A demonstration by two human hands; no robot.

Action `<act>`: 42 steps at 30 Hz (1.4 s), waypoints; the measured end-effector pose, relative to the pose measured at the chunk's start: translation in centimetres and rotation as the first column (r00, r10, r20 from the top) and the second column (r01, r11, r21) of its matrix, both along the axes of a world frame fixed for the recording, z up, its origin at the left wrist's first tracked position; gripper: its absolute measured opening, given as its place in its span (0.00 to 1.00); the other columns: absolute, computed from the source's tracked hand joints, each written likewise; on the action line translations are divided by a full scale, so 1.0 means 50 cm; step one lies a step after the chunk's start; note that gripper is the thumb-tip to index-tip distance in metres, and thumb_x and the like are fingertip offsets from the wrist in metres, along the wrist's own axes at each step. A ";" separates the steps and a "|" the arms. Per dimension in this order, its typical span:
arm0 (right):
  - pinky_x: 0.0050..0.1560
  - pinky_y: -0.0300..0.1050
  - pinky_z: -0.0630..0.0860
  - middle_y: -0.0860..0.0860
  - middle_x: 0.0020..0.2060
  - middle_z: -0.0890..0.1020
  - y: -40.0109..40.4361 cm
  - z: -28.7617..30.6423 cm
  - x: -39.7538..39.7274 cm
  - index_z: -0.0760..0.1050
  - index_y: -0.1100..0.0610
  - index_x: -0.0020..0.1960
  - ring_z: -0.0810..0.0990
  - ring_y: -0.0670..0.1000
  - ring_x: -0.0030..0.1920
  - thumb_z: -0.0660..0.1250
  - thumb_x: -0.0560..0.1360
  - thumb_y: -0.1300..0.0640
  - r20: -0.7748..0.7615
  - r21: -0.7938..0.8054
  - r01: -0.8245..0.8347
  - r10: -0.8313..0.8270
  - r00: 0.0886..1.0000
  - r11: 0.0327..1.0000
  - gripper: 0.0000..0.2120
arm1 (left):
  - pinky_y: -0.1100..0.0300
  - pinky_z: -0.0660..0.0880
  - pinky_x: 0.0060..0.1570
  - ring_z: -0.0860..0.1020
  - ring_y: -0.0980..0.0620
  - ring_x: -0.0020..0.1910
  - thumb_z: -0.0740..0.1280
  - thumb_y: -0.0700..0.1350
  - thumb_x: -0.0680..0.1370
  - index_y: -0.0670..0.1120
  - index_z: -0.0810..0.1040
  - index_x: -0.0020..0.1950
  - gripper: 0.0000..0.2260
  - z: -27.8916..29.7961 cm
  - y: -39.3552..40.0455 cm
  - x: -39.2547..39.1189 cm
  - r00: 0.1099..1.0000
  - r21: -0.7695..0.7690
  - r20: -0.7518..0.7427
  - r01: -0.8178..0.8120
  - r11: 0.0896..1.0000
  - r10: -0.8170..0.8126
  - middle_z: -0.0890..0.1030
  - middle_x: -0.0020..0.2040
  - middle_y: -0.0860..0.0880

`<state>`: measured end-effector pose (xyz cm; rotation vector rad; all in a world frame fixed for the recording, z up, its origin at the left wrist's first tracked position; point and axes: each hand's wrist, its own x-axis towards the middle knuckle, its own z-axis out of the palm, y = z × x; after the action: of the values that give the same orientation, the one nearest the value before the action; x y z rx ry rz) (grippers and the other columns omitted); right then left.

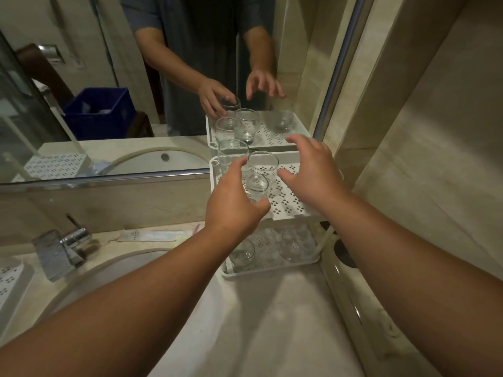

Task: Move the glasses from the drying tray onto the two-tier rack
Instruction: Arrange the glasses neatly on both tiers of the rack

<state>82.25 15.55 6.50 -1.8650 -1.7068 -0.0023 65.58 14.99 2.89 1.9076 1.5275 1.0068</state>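
A white two-tier rack [291, 205] stands in the counter's corner against the mirror. My left hand [231, 210] is wrapped around a clear glass [260, 172] standing upright on the perforated top tier. A second clear glass [231, 155] stands behind it at the tier's back left. My right hand [313, 170] hovers over the top tier to the right of the held glass, fingers spread, holding nothing. On the lower tier [272, 269] two glasses [243, 254] [292, 247] stand side by side. A white perforated drying tray [8, 284] shows at the left edge; no glass is visible on it.
A chrome faucet [60, 248] and a round sink basin [130, 270] lie left of the rack. A flat white packet [149, 235] rests on the counter by the backsplash. The mirror [109, 91] reflects the rack, glasses and hands. A beige wall [422, 131] closes in on the right.
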 end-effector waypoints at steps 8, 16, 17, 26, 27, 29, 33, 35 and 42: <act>0.54 0.44 0.68 0.53 0.67 0.73 0.064 0.026 -0.029 0.65 0.48 0.72 0.73 0.54 0.64 0.77 0.69 0.51 0.096 -0.215 -0.150 0.174 0.980 0.965 0.36 | 0.58 0.71 0.49 0.76 0.49 0.64 0.75 0.53 0.69 0.57 0.59 0.74 0.38 -0.015 0.003 -0.007 0.999 -0.012 -0.032 0.019 1.000 -0.019 0.74 0.71 0.51; 0.51 0.41 0.66 0.53 0.69 0.73 0.110 0.026 -0.040 0.62 0.48 0.74 0.75 0.55 0.64 0.78 0.69 0.53 0.102 -0.293 -0.204 0.243 0.965 0.934 0.39 | 0.57 0.70 0.60 0.69 0.51 0.71 0.72 0.57 0.70 0.56 0.57 0.77 0.39 -0.006 0.020 -0.015 0.994 -0.015 -0.041 0.098 0.995 -0.098 0.68 0.75 0.50; 0.51 0.41 0.66 0.53 0.69 0.73 0.115 0.025 -0.040 0.62 0.48 0.74 0.75 0.55 0.64 0.78 0.69 0.53 0.098 -0.304 -0.212 0.252 0.963 0.929 0.40 | 0.56 0.70 0.60 0.69 0.51 0.71 0.70 0.58 0.70 0.57 0.58 0.76 0.38 -0.003 0.021 -0.015 0.995 -0.011 -0.028 0.098 0.995 -0.098 0.68 0.75 0.51; 0.66 0.50 0.70 0.53 0.73 0.68 0.137 0.039 -0.029 0.56 0.50 0.77 0.69 0.54 0.71 0.79 0.66 0.54 0.035 -0.454 -0.294 0.346 0.937 0.841 0.47 | 0.47 0.72 0.65 0.69 0.51 0.70 0.62 0.60 0.74 0.53 0.64 0.75 0.30 0.023 0.049 -0.007 0.996 -0.041 0.065 0.067 0.997 -0.064 0.69 0.74 0.50; 0.65 0.48 0.69 0.53 0.73 0.69 0.137 0.037 -0.027 0.56 0.50 0.77 0.69 0.54 0.71 0.80 0.66 0.54 0.043 -0.466 -0.296 0.356 0.934 0.834 0.48 | 0.46 0.72 0.66 0.70 0.51 0.70 0.62 0.59 0.74 0.53 0.65 0.75 0.30 0.024 0.052 -0.004 0.996 -0.042 0.065 0.066 0.997 -0.063 0.69 0.74 0.50; 0.60 0.44 0.69 0.54 0.71 0.71 0.138 0.031 -0.022 0.56 0.50 0.77 0.71 0.54 0.68 0.80 0.66 0.55 0.039 -0.474 -0.301 0.361 0.932 0.828 0.48 | 0.46 0.71 0.66 0.70 0.52 0.70 0.62 0.59 0.74 0.53 0.66 0.74 0.30 0.026 0.056 0.001 0.996 -0.047 0.060 0.066 0.997 -0.064 0.70 0.74 0.50; 0.52 0.41 0.68 0.54 0.67 0.74 0.141 0.021 -0.007 0.59 0.48 0.75 0.74 0.53 0.64 0.80 0.65 0.53 -0.010 -0.435 -0.302 0.331 0.944 0.848 0.45 | 0.46 0.72 0.65 0.70 0.52 0.69 0.62 0.58 0.74 0.52 0.67 0.74 0.28 0.025 0.064 0.010 0.996 -0.048 0.061 0.061 0.997 -0.058 0.71 0.73 0.50; 0.51 0.41 0.67 0.53 0.68 0.73 0.143 0.019 0.004 0.60 0.47 0.74 0.73 0.53 0.65 0.80 0.66 0.53 0.001 -0.417 -0.284 0.313 0.950 0.864 0.44 | 0.46 0.72 0.65 0.71 0.51 0.69 0.62 0.57 0.75 0.52 0.68 0.73 0.27 0.027 0.070 0.013 0.996 -0.051 0.068 0.056 0.997 -0.052 0.71 0.72 0.50; 0.48 0.45 0.71 0.54 0.67 0.74 0.158 0.031 0.078 0.60 0.45 0.73 0.76 0.56 0.62 0.79 0.66 0.54 0.075 -0.430 -0.098 0.144 0.987 0.898 0.42 | 0.48 0.73 0.63 0.72 0.51 0.66 0.63 0.55 0.74 0.54 0.70 0.71 0.25 0.038 0.077 0.027 0.998 -0.054 0.038 0.045 0.998 -0.043 0.73 0.70 0.50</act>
<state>86.16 23.44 8.05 -2.0898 -2.0189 0.3563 66.91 18.85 4.78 1.8668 1.4706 0.9656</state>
